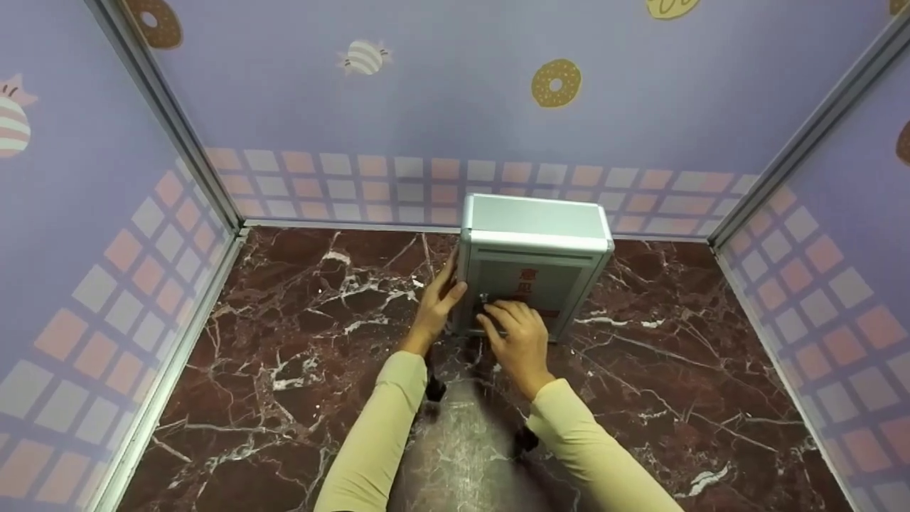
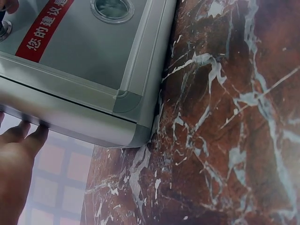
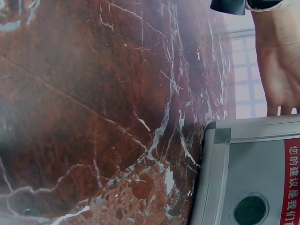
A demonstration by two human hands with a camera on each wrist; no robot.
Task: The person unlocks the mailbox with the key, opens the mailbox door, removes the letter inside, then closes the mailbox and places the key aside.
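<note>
A silver metal suggestion box (image 1: 534,217) with red lettering on its front stands upright on the marble floor. My left hand (image 1: 435,306) rests along its left side, the thumb at the front edge. In the left wrist view, straight fingers (image 2: 36,138) touch that side. Over the lower left of the front panel is my right hand (image 1: 519,338), fingers bent. The left wrist view catches its fingertip (image 2: 10,5) at a dark-headed key (image 2: 2,18) in a round metal lock (image 2: 5,30). A round window (image 3: 250,209) and a red strip (image 3: 291,183) show on the front.
Behind the box rises a lilac back wall (image 1: 441,107) with printed sweets and pink-and-white squares. Side walls (image 1: 92,235) stand left and right, with metal strips along their bottom edges. Dark red marble floor (image 1: 306,334) with white veins surrounds the box.
</note>
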